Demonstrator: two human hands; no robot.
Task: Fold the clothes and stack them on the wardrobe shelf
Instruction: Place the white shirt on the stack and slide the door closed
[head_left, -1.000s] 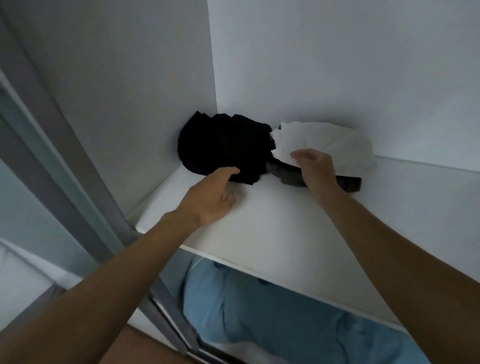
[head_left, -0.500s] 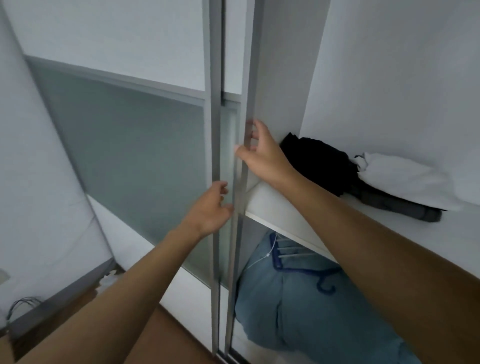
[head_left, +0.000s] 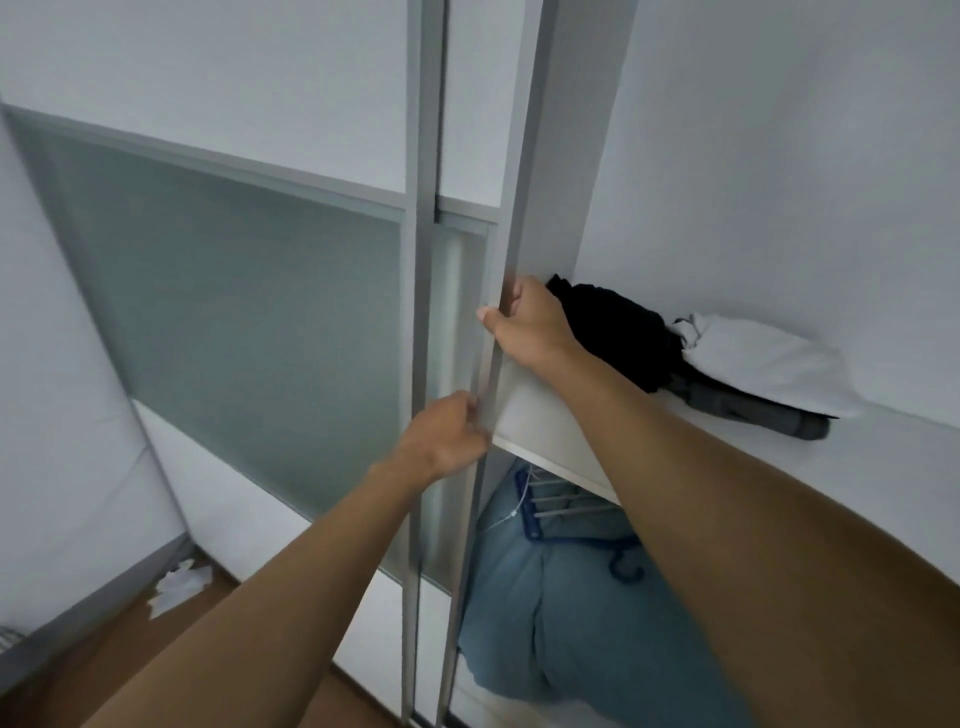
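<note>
- Right hand (head_left: 527, 322): curled round the vertical edge of the sliding door frame (head_left: 501, 291), thumb on the near face, fingers wrapped behind; clamped on it.
- Left hand (head_left: 444, 439): lower on the same frame edge, fingers pinched onto it; also gripping, hands one above the other, apart.
- Both hands are off the clothes, so the job looks near done & the door is prob. next to be slid shut.
- Wardrobe shelf (head_left: 530, 415): front edge sits right behind the frame, just under the right wrist.
- Black garment (head_left: 615, 332): bundled in the shelf's back-left corner, just beyond the right hand; looks scrunched more than folded.
- White garment (head_left: 769, 364): to its right along the back wall, lying on a dark grey garment (head_left: 753, 410); long axis runs w/ the shelf's back edge.
- Key relation: clothes lie right of and behind the hands, right hand nearer; door would travel rightward across them.
- Below shelf: blue fabric (head_left: 561, 613) & a blue hanger (head_left: 576, 519).
</note>
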